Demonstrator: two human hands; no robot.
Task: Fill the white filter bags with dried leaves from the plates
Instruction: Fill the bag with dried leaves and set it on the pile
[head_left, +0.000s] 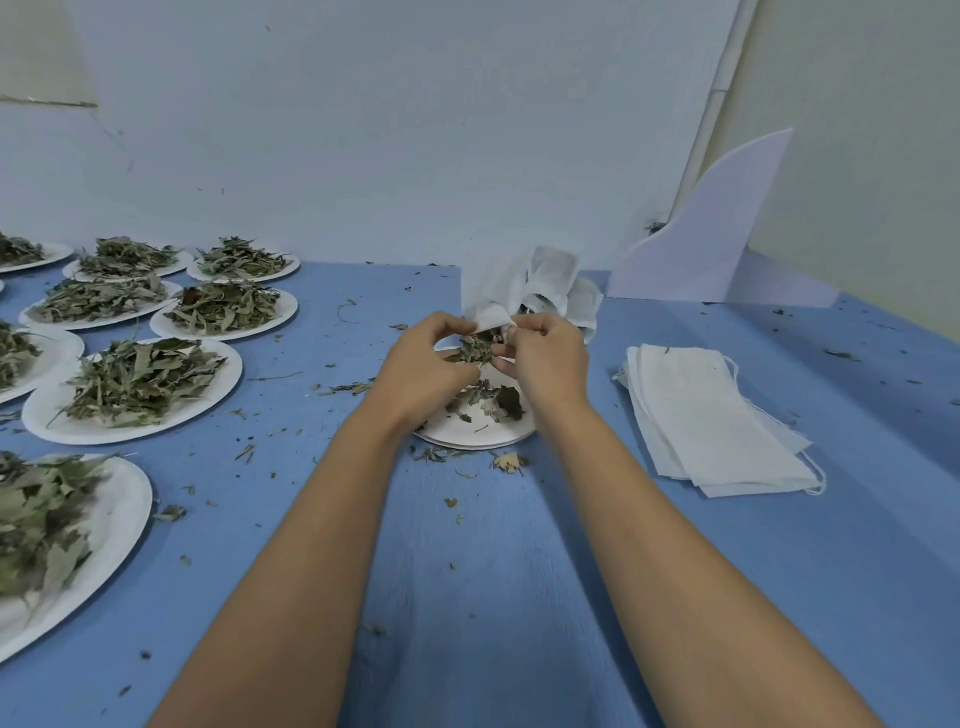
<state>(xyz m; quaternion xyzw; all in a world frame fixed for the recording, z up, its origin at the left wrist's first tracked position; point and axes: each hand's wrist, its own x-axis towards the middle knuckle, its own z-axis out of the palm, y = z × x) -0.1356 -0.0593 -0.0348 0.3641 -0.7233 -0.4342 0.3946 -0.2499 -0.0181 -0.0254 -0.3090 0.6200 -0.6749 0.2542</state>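
Our two bare forearms reach from the near edge over the blue table (519, 571) and converge at its middle, wrists bent slightly inward. The left hand (426, 364) has its fingers curled forward, the fingertips closed on the edge of a white filter bag (491, 316), with the thumb against a clump of dried leaves (475, 349). The right hand (545, 358) faces it, knuckles up, with its fingers curled in and pinching the bag's other side. The bag sits raised between both hands with the leaf clump at its mouth; how far the leaves are inside, we cannot tell.

Directly under the grip lies a white paper plate (467, 434) with a few leaves left on it, and crumbs are scattered around it. To the right of the grip, apart from it, a flat stack of empty filter bags (711, 421) lies on the table. To the left, heaped plates of leaves (135, 384) stand in rows. Just beyond the grip, filled bags (550, 280) stand bunched together, and farther right a white cut board (711, 244) leans at the wall (363, 130).
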